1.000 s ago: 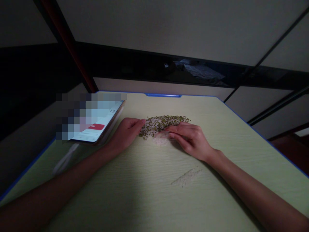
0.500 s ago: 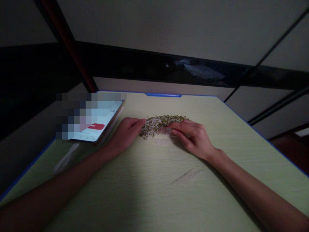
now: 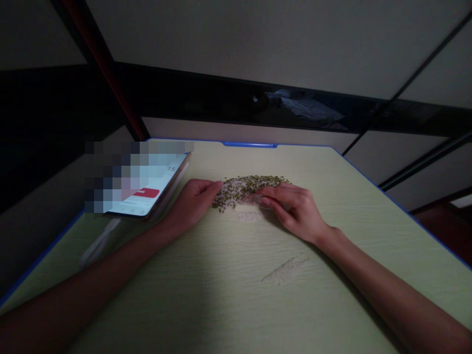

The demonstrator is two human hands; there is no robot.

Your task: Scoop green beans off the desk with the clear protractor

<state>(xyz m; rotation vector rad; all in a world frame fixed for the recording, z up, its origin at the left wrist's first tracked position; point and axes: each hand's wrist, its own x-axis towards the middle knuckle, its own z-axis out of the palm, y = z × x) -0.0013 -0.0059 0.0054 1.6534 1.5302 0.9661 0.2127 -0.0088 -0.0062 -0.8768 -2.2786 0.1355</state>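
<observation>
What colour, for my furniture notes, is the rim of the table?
The rim is blue, seen best in the head view.

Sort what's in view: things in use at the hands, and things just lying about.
In use, it seems:
- green grains, between the hands
- pale grains, just nearer the wearer
- left hand, at their left edge
- right hand, fingers at the grains

Apparently lying about:
- phone
- white cable
</observation>
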